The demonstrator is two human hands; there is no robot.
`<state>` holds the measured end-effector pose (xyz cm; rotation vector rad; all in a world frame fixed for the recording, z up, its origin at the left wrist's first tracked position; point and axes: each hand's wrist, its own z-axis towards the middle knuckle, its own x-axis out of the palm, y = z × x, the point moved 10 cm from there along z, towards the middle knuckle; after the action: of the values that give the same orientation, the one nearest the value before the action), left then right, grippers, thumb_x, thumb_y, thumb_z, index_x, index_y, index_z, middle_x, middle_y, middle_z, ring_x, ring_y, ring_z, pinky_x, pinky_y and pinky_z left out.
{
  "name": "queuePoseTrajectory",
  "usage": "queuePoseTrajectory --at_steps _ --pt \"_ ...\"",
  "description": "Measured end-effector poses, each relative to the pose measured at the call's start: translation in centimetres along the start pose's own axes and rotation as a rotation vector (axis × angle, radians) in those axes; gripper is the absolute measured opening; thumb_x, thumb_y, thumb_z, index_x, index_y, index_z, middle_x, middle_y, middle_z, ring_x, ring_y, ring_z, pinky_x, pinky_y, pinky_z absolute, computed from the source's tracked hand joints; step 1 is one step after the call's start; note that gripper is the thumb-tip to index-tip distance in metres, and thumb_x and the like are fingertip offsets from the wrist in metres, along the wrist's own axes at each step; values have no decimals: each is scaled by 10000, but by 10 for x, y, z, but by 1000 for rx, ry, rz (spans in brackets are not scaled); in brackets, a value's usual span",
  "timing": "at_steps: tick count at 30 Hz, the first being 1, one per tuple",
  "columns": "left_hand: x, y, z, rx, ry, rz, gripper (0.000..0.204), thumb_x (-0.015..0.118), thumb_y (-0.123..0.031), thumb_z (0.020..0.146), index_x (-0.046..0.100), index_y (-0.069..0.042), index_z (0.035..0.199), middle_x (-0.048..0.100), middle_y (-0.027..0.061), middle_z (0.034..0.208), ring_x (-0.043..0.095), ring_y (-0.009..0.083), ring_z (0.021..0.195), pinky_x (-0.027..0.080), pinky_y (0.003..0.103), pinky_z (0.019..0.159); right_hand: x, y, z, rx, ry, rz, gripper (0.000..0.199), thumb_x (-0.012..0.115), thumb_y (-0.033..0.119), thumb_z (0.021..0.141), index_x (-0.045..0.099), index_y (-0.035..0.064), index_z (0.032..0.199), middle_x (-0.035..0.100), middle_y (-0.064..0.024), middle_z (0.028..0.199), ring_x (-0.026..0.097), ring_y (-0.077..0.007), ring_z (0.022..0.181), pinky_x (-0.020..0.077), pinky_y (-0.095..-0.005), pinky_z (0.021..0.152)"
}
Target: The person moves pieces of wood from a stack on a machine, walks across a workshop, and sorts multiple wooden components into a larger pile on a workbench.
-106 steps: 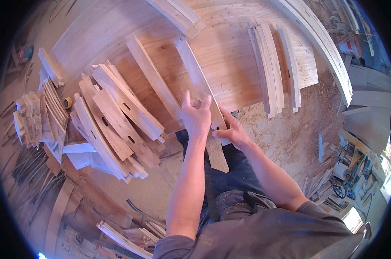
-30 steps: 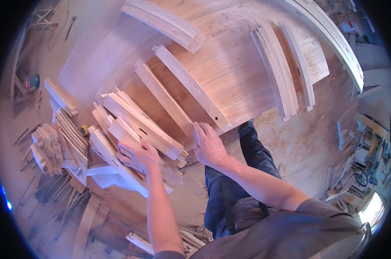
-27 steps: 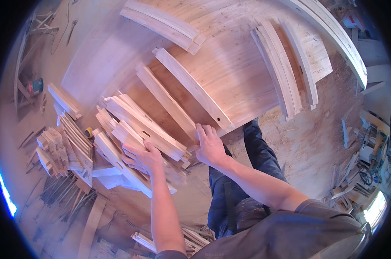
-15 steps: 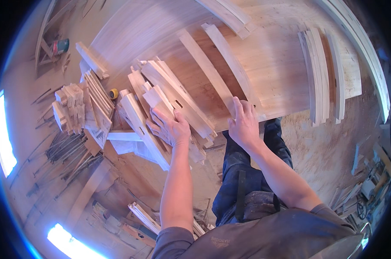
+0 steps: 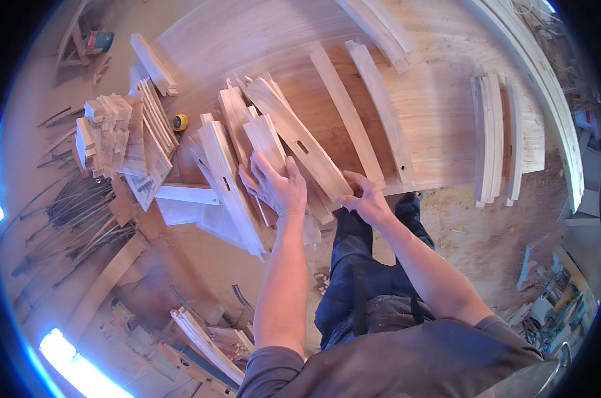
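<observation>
My right hand [image 5: 368,204] pinches the near end of a pale wooden rail [image 5: 319,164] with a dark slot cut in it. This rail slants across the right side of a loose pile on the workbench. My left hand [image 5: 282,188] rests with spread fingers against the end of a shorter wooden piece [image 5: 264,134] in the same pile. Left of that hand lies another slotted rail [image 5: 233,196], its near end jutting past the bench edge. Two separate rails, a plain one [image 5: 345,109] and one with a small dark hole [image 5: 382,106], lie right of the pile.
More rails [image 5: 489,142] lie at the bench's right end, and a long curved one [image 5: 545,83] runs beyond them. A yellow tape measure [image 5: 180,122] sits near stacked wood blocks [image 5: 108,116] on the left. Thin metal rods [image 5: 65,209] lie at the lower left.
My right hand has left the separate rails and moved left onto the slotted rail's end, now gripping it. That rail is angled further right. My left hand stays at the pile.
</observation>
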<state>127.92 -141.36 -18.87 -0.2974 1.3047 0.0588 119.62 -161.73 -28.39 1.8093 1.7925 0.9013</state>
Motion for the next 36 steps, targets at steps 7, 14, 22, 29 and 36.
queuePoseTrajectory --at_steps 7,14,22,29,36 --pt "-4 2 7 -40 92 -86 790 771 -227 855 392 6 1508 444 238 1509 254 503 1458 227 622 1184 -9 -2 -47 162 288 771 582 678 59 918 516 8 1474 670 -87 973 599 -155 748 452 -311 666" --pt "-20 -32 -33 -574 504 -863 409 669 -188 976 579 54 1293 654 214 1278 634 309 1193 482 394 1061 -2 18 -118 106 432 1096 659 737 206 890 497 25 1476 656 -142 960 595 -257 734 471 -363 661" --pt "-77 -135 -82 -908 844 -2101 471 419 -354 1089 560 30 1322 667 213 1273 649 382 1192 514 512 1052 -1 48 -183 104 609 1079 736 795 307 815 522 43 1445 655 -167 1045 621 -259 791 483 -348 666" --pt "-131 -124 -77 -763 541 -2283 823 529 -637 986 463 51 1433 582 219 1361 543 398 1279 409 544 1116 -76 135 -243 -364 135 -19 663 765 67 787 584 6 1422 680 -95 1108 641 -167 775 533 -294 724" --pt "-197 -131 -83 -563 394 -2547 606 524 -570 1011 651 -6 1195 603 162 1091 566 322 994 463 493 1010 -115 188 -346 -997 -257 -602 845 773 -32 703 478 18 1494 625 -120 1074 623 -222 944 520 -340 863"
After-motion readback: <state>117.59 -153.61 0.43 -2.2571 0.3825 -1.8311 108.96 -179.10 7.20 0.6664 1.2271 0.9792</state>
